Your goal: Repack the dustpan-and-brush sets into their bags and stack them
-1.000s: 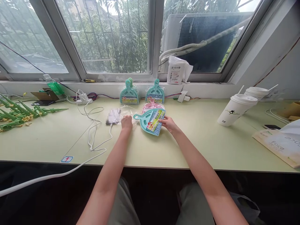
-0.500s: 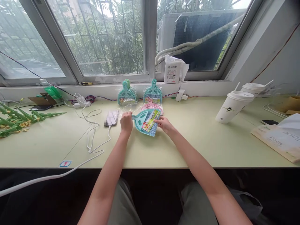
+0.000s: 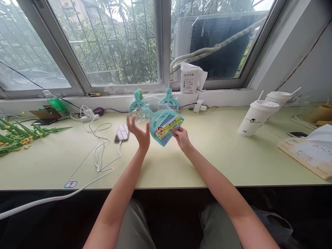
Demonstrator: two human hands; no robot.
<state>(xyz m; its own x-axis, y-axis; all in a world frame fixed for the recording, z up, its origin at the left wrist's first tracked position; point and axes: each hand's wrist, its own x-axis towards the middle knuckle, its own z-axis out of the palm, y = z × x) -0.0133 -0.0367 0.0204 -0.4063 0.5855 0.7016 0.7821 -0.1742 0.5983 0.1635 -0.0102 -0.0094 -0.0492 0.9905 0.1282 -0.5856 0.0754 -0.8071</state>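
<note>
A teal dustpan and brush set point(image 3: 160, 125) with a yellow-green printed label is raised above the table, tilted with its handle up to the left. My right hand point(image 3: 181, 137) pinches its lower right edge between thumb and fingers. Just left of it, my left hand point(image 3: 140, 134) is open, fingers spread and holding nothing. Clear plastic film shows around the set's handle. Behind stand several teal and green dustpan sets point(image 3: 137, 102) in a row, and another teal dustpan set point(image 3: 169, 98) to their right, partly covered by the held one.
To the left lie a phone point(image 3: 121, 132) on a white cable, a power strip point(image 3: 89, 115) and green plastic pieces point(image 3: 15, 136). White lidded cups point(image 3: 256, 117) and a tissue pack point(image 3: 308, 150) stand at the right. A white package point(image 3: 190, 79) sits on the sill.
My left hand has let go of the handle and opened. My right hand has turned the dustpan set so its handle points up, and the pink set behind is now hidden.
</note>
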